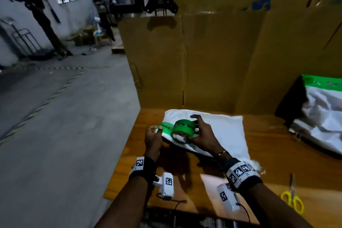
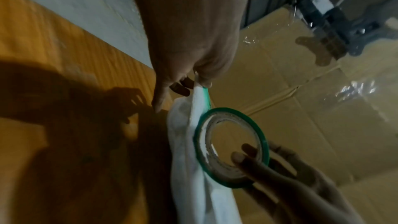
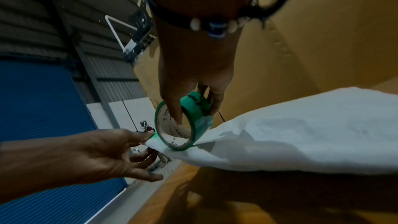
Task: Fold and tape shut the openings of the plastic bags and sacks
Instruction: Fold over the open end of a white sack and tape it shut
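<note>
Both hands are taping: left hand [image 1: 152, 136] pinching the tape end onto the white sack [image 1: 218, 133], right hand [image 1: 202, 135] gripping the green roll [image 1: 183, 130]; next, probably pulling tape across the fold.

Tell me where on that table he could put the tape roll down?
Bare wood shows on the table between the white sack and the crumpled bag, and near the scissors. The left edge, under both hands, is crowded.

The wooden bench [image 1: 262, 146] carries a white sack [image 1: 225, 135], a crumpled white bag with a green band [image 1: 325, 116] at its right, and yellow-handled scissors [image 1: 293, 201] near the front edge.
</note>
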The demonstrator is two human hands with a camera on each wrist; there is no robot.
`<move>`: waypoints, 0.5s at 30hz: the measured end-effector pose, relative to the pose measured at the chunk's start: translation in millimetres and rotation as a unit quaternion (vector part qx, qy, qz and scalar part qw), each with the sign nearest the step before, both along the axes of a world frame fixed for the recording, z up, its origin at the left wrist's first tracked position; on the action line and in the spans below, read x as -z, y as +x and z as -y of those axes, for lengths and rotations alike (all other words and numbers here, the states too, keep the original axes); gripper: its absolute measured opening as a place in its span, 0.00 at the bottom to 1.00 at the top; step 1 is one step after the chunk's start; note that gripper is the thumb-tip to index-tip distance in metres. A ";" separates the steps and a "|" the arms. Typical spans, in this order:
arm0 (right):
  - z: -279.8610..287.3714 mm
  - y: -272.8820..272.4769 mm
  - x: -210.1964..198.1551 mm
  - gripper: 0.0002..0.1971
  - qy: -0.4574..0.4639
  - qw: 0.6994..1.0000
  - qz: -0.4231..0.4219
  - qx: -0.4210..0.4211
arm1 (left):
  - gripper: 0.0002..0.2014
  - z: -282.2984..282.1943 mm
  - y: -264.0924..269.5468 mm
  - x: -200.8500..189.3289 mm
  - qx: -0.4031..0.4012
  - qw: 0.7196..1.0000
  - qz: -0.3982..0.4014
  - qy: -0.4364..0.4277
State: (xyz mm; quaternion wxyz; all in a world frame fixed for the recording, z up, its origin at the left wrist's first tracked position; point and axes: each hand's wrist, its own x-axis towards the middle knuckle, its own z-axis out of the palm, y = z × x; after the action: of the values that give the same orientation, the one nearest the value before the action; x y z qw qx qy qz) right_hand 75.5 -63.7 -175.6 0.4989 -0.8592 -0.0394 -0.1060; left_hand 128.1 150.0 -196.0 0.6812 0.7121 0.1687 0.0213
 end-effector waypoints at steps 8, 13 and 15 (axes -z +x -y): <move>-32.5 -32.7 52.9 0.39 -0.021 0.998 -0.064 -0.015 | 0.11 -56.7 -35.4 58.7 0.117 0.972 0.048 0.200; -36.3 -44.8 83.3 0.34 -0.030 0.995 -0.097 -0.016 | 0.15 -72.8 -51.1 88.0 0.196 0.927 0.039 0.318; -37.7 -46.5 90.5 0.37 -0.014 0.993 -0.114 -0.015 | 0.16 -78.7 -53.8 94.3 0.212 0.904 0.047 0.368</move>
State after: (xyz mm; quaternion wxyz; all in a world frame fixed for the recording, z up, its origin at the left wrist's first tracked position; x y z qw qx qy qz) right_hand 29.1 -26.0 -266.0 0.4898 -0.8718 0.0031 0.0004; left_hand 74.3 228.8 -290.3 0.3667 0.9291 -0.0383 -0.0295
